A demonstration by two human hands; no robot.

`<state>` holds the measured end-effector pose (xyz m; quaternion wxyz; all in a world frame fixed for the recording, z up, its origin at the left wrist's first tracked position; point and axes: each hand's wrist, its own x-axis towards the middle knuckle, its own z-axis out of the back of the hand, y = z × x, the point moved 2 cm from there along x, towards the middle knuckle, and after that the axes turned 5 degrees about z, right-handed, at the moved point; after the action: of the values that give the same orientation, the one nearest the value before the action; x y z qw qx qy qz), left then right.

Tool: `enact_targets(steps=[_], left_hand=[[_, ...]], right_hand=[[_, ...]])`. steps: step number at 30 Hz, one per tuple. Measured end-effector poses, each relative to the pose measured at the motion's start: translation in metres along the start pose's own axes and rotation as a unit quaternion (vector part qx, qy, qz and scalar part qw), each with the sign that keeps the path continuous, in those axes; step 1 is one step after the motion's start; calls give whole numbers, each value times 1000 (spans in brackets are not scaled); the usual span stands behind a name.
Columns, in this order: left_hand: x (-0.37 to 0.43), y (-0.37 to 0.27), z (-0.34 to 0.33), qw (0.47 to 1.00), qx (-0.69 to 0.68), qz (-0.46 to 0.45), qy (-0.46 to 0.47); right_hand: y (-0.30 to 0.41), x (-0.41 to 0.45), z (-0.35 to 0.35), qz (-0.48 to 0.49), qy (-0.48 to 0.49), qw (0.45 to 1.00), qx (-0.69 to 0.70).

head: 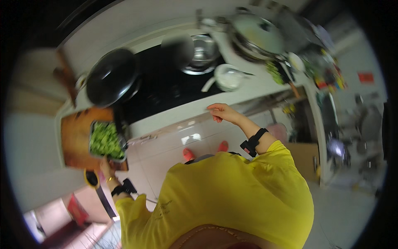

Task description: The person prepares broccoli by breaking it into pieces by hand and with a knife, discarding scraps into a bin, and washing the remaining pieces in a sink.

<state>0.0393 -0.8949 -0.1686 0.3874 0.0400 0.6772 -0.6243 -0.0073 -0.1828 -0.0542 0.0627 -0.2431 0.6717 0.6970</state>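
At the left, a metal tray of chopped green vegetables (106,140) lies over a wooden cutting board (74,140). My left hand (106,167) is at the tray's near edge, its fingers partly hidden there; whether they grip the rim does not show clearly. My right hand (224,113) is raised in front of the counter edge, fingers loosely bent, holding nothing. Beyond it, a white bowl (228,81) with a spoon sits at the cooktop's right edge. A dark lidded wok (112,77) stands on the cooktop's left part, and a shiny steel pot (203,51) on its right.
The black glass cooktop (155,90) spans the middle counter. A large pan with a glass lid (256,34) stands at the back right, near more green vegetables (274,73) and a knife with a wooden handle (294,89). Wooden utensils (66,77) hang at the left. The picture is blurred.
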Motion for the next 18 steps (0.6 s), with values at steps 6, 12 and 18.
enact_targets(steps=[6,12,18], left_hand=[[-1,-3,-41,986,-89,17,-137],[-21,16,-55,871,165,-369,-279],[-209,15,-392,982,101,-114,116]], right_hand=[[-81,-118,169,49,-343,937,-40],[-126,-146,337,114,-539,772,-317],[-95,-150,446,6,-479,663,-575]])
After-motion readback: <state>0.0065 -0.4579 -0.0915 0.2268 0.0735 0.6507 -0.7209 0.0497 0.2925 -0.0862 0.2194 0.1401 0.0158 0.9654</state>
